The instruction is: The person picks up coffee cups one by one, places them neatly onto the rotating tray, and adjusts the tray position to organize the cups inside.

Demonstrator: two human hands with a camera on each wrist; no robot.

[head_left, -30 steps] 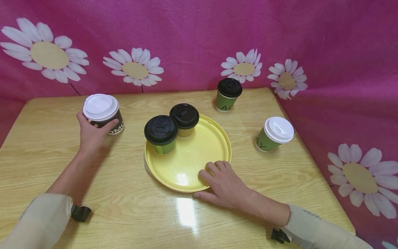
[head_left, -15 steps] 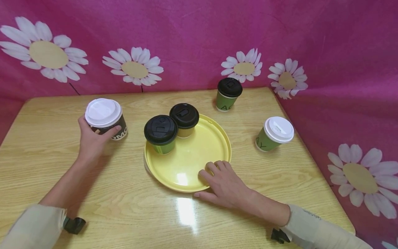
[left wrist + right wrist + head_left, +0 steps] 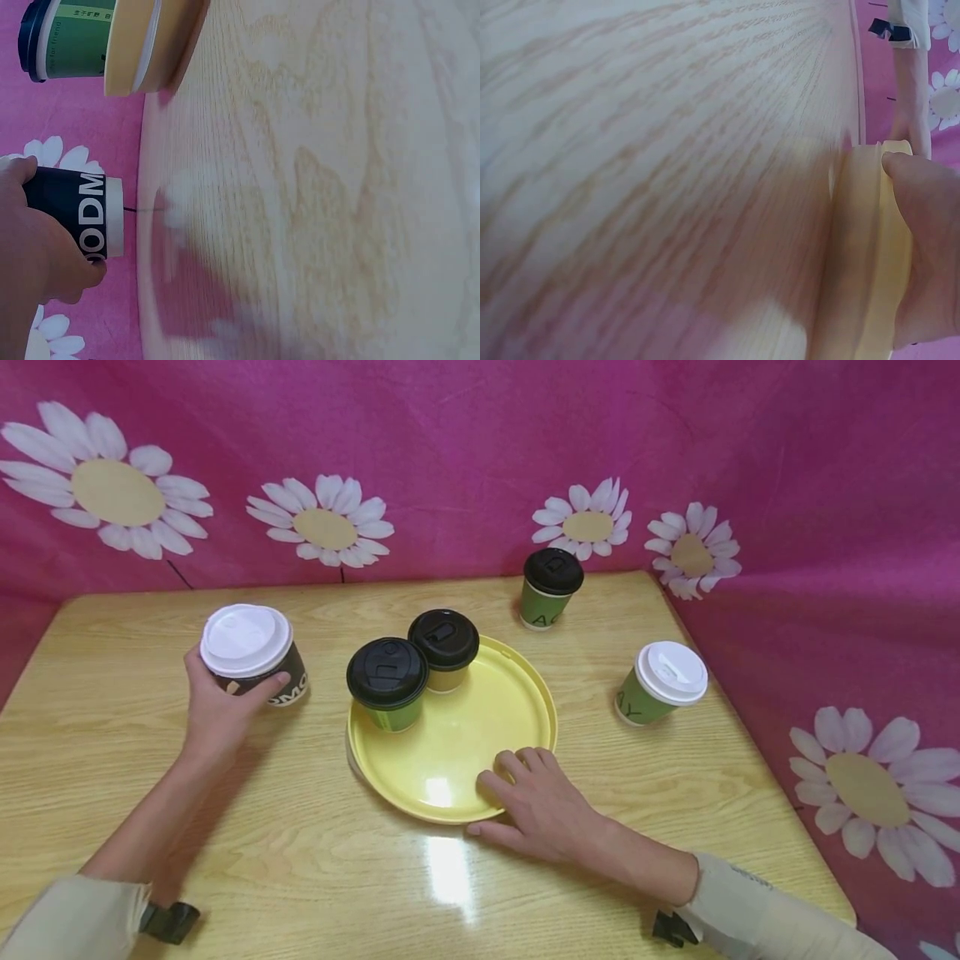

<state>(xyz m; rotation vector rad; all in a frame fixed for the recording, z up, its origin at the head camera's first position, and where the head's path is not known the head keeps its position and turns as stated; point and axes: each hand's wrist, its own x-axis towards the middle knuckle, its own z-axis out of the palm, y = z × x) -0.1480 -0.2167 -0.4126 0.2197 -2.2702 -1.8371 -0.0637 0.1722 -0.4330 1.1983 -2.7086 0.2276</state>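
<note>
— What's changed?
— The left hand (image 3: pixel 217 714), clamped round a white-lidded black paper cup (image 3: pixel 251 652), has drawn it nearer; it's seemingly lifted, left of the round yellow plastic tray (image 3: pixel 483 735).
— And the right hand (image 3: pixel 538 803)?
— Gripping the tray's rim.

1. Leftmost cup (image 3: pixel 64 206) was black with white block letters and a white base band; its lid (image 3: pixel 243 637) was white.
2. Tray (image 3: pixel 480 735) was plain yellow.
3. Front cup on the tray (image 3: pixel 397 717) was green with a yellow-green strip, black lid.
4. Rear cup on the tray (image 3: pixel 450 680) read tan, black lid too.
5. Far cup (image 3: pixel 543 604) was green with dark letters, black lid.
6. Rightmost cup (image 3: pixel 641 700) was green with dark letters, white lid.
7. Table (image 3: pixel 315 868) had pale tan wood grain.
8. Curtain (image 3: pixel 457 460) was magenta, printed with white-petalled, yellow-centred daisies.
9. Sleeves (image 3: pixel 765 906) were off-white, clips (image 3: pixel 171 923) black.
</note>
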